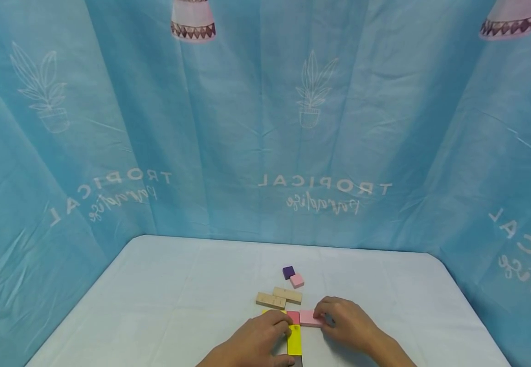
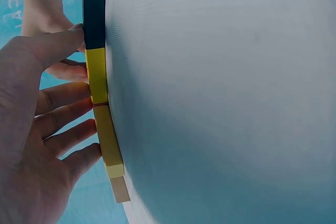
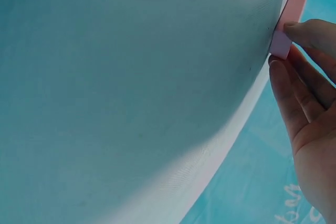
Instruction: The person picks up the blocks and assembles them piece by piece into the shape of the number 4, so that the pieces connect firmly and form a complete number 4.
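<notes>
My right hand pinches the outer end of a pink block lying flat on the table; in the right wrist view, the thumb is on its side and a fingertip at its end. The pink block's inner end meets a small reddish-pink square block. Below that square, a yellow block runs toward me, followed by a dark block. My left hand rests along this row, its thumb at the dark block and fingertips against the yellow blocks. A second yellow block is mostly hidden behind that hand in the head view.
Two plain wooden blocks lie just beyond the row, side by side and offset. Farther back sit a small purple block and a small pink block. A blue printed curtain surrounds the white table.
</notes>
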`<action>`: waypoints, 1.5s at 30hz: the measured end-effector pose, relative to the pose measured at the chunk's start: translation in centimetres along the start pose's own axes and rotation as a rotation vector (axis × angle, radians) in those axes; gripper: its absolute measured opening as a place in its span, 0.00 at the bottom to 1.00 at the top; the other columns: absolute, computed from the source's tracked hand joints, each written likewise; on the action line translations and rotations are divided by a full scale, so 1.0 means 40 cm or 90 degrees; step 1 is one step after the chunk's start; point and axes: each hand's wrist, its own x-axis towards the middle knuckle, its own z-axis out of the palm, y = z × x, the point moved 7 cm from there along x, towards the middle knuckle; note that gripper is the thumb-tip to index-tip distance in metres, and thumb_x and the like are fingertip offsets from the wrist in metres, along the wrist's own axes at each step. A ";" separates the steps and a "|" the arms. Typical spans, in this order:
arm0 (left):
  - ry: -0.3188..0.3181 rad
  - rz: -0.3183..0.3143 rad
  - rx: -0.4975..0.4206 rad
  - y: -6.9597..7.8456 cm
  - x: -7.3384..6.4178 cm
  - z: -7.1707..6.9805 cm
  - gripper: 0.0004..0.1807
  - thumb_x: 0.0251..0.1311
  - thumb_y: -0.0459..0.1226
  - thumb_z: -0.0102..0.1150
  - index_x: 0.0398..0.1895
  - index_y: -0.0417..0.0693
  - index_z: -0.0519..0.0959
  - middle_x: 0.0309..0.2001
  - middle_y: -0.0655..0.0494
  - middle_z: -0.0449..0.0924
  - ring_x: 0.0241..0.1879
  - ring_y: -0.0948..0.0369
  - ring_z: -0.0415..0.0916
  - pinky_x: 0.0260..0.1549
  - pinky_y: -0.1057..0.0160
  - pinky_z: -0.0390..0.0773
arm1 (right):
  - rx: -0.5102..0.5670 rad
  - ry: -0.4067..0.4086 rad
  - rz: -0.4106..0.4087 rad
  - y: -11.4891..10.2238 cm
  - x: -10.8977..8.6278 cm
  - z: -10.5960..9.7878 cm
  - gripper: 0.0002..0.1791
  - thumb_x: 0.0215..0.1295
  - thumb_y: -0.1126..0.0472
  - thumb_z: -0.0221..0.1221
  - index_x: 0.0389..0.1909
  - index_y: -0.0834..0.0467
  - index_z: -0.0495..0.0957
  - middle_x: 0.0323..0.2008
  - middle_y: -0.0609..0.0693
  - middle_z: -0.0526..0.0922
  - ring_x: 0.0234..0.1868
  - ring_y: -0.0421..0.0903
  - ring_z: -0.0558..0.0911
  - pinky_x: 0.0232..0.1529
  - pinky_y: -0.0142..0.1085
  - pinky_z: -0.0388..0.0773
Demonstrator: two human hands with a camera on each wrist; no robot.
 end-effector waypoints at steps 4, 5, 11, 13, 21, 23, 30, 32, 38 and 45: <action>0.008 0.006 0.006 0.000 -0.001 -0.001 0.29 0.55 0.67 0.54 0.48 0.57 0.79 0.56 0.66 0.69 0.55 0.67 0.66 0.51 0.63 0.74 | -0.005 -0.001 -0.008 -0.002 0.003 0.002 0.09 0.55 0.56 0.69 0.37 0.44 0.84 0.39 0.35 0.81 0.39 0.39 0.78 0.48 0.45 0.78; 0.007 0.003 0.005 -0.001 -0.001 -0.001 0.30 0.55 0.67 0.54 0.48 0.57 0.79 0.56 0.66 0.69 0.55 0.67 0.66 0.52 0.63 0.74 | -0.008 -0.002 -0.011 -0.002 0.004 0.003 0.09 0.55 0.56 0.69 0.37 0.44 0.84 0.39 0.35 0.81 0.40 0.39 0.78 0.49 0.45 0.78; -0.012 -0.016 -0.006 -0.004 -0.001 0.003 0.30 0.54 0.67 0.53 0.49 0.58 0.78 0.56 0.67 0.68 0.55 0.67 0.66 0.53 0.62 0.73 | -0.027 -0.017 -0.013 -0.002 0.009 0.008 0.10 0.54 0.55 0.69 0.38 0.43 0.83 0.39 0.35 0.81 0.41 0.40 0.78 0.49 0.45 0.77; -0.013 -0.015 -0.006 -0.003 0.000 0.005 0.30 0.54 0.67 0.53 0.49 0.58 0.78 0.56 0.67 0.68 0.55 0.67 0.66 0.53 0.62 0.73 | -0.028 -0.020 -0.008 0.000 0.010 0.005 0.09 0.55 0.53 0.69 0.37 0.42 0.83 0.40 0.35 0.80 0.41 0.40 0.78 0.49 0.45 0.77; 0.009 0.009 -0.008 -0.001 0.001 0.000 0.30 0.55 0.67 0.52 0.47 0.57 0.78 0.56 0.67 0.69 0.54 0.68 0.66 0.51 0.63 0.74 | -0.023 0.014 0.013 -0.001 0.030 -0.028 0.08 0.59 0.48 0.65 0.38 0.43 0.82 0.40 0.36 0.79 0.42 0.39 0.77 0.48 0.44 0.78; 0.013 0.010 -0.008 0.000 0.002 -0.002 0.29 0.55 0.67 0.52 0.47 0.57 0.78 0.55 0.67 0.69 0.54 0.68 0.66 0.51 0.63 0.74 | -0.023 0.018 0.016 -0.004 0.041 -0.034 0.09 0.59 0.49 0.65 0.38 0.44 0.82 0.41 0.37 0.80 0.42 0.40 0.77 0.48 0.44 0.78; 0.002 -0.001 -0.004 0.000 0.000 0.000 0.31 0.55 0.67 0.53 0.49 0.56 0.78 0.56 0.67 0.69 0.54 0.68 0.66 0.52 0.64 0.73 | -0.010 0.000 0.033 -0.009 0.079 -0.020 0.07 0.60 0.50 0.64 0.38 0.46 0.83 0.39 0.38 0.80 0.40 0.40 0.77 0.47 0.44 0.78; 0.001 0.004 -0.002 0.004 0.000 0.001 0.32 0.56 0.67 0.52 0.51 0.55 0.78 0.56 0.66 0.68 0.55 0.68 0.66 0.52 0.64 0.73 | -0.009 0.004 0.048 -0.007 0.087 -0.017 0.07 0.59 0.51 0.64 0.37 0.46 0.83 0.39 0.38 0.80 0.40 0.41 0.77 0.47 0.45 0.78; 0.041 0.049 0.029 0.019 -0.005 -0.006 0.31 0.59 0.64 0.52 0.51 0.52 0.77 0.56 0.62 0.70 0.55 0.67 0.67 0.51 0.67 0.73 | -0.020 0.034 0.039 -0.017 0.113 -0.021 0.07 0.59 0.52 0.64 0.37 0.48 0.83 0.38 0.38 0.80 0.41 0.40 0.78 0.47 0.45 0.78; 0.027 0.027 0.027 0.011 -0.009 -0.010 0.31 0.57 0.65 0.53 0.50 0.51 0.78 0.55 0.64 0.69 0.55 0.67 0.66 0.52 0.66 0.72 | -0.014 0.045 0.022 -0.035 0.150 -0.016 0.06 0.59 0.53 0.64 0.37 0.48 0.83 0.37 0.39 0.80 0.41 0.41 0.78 0.47 0.44 0.78</action>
